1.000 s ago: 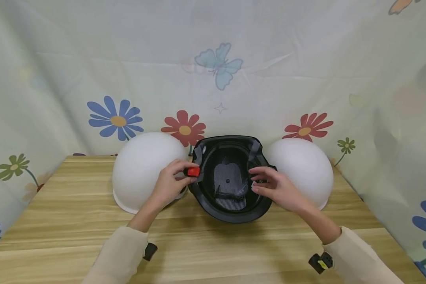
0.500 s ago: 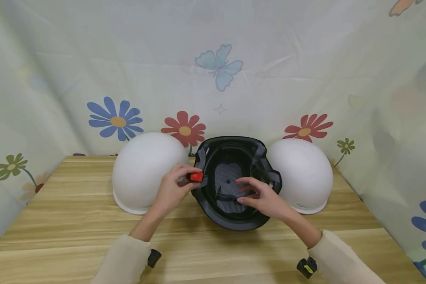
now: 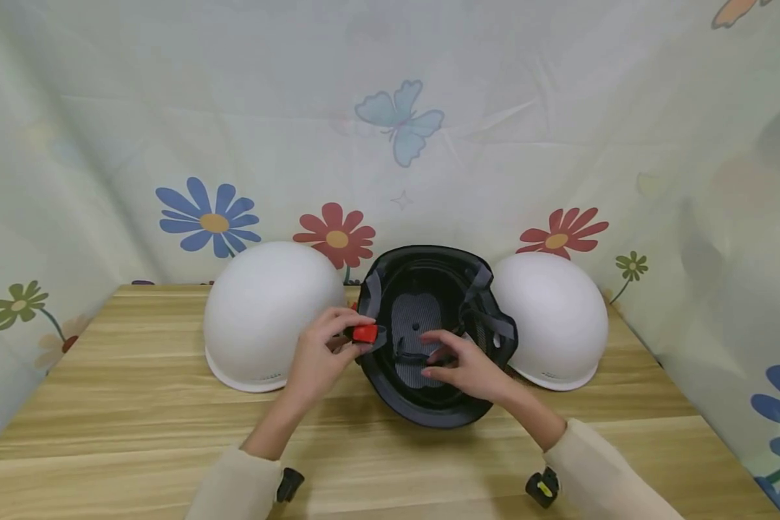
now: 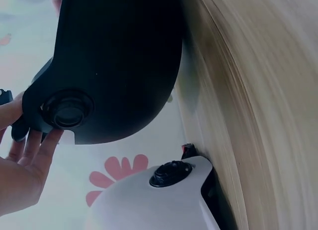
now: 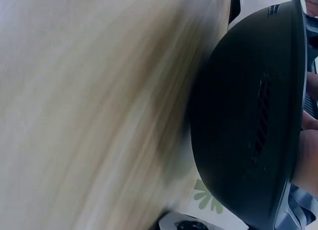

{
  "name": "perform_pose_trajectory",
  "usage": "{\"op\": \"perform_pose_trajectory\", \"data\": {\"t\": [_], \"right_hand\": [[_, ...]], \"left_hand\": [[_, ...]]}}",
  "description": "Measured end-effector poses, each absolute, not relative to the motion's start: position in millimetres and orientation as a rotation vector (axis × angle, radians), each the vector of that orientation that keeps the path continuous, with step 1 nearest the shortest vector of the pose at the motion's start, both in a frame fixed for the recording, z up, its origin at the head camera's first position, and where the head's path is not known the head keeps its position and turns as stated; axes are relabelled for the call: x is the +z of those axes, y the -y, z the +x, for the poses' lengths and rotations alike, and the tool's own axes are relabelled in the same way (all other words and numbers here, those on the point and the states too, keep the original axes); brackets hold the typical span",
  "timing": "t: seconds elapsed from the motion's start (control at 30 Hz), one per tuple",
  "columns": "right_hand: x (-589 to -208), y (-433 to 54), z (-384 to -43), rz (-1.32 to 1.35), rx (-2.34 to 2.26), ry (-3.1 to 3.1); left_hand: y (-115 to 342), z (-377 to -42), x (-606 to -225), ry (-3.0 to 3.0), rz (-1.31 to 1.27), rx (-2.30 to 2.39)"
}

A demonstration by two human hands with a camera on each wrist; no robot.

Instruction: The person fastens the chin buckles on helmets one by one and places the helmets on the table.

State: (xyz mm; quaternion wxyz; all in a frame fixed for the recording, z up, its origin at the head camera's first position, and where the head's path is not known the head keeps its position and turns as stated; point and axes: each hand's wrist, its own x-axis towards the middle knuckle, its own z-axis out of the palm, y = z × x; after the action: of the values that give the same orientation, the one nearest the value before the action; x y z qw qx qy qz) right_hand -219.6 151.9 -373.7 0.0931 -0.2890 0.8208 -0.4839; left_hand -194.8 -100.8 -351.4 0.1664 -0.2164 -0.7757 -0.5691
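Observation:
A black helmet (image 3: 437, 413) lies upside down on the table, its hollow facing up. At its left rim, my left hand (image 3: 318, 354) pinches the red-and-black chin strap buckle (image 3: 365, 333). In the left wrist view, those fingers (image 4: 47, 148) reach past the helmet's side, beside a round black knob (image 4: 68, 110). My right hand (image 3: 468, 367) is bent over the hollow, thumb and forefinger spread apart. A dark strap (image 3: 500, 328) runs from the right rim toward that hand; whether the fingers grip its end is hidden.
White helmets stand dome up on either side, a left one (image 3: 266, 310) and a right one (image 3: 552, 318), both close to the black helmet. Beneath them is a wooden table (image 3: 136, 419). A flower-printed cloth (image 3: 468, 173) hangs behind.
My right hand has moved left from the right rim across the hollow. My left hand, with the buckle, has shifted slightly right and down. The black helmet has turned a little.

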Motion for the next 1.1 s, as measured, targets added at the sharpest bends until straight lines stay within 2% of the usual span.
{"op": "perform_pose_trajectory", "data": {"t": [0.37, 1.1], "right_hand": [[-386, -144, -220, -0.827, -1.407, -2.392], [-376, -140, -221, -0.865, -1.460, -2.247]], "left_hand": [[95, -186, -355, 2.136, -0.666, -1.591], [101, -186, -356, 2.216, -0.585, -1.472]]}}
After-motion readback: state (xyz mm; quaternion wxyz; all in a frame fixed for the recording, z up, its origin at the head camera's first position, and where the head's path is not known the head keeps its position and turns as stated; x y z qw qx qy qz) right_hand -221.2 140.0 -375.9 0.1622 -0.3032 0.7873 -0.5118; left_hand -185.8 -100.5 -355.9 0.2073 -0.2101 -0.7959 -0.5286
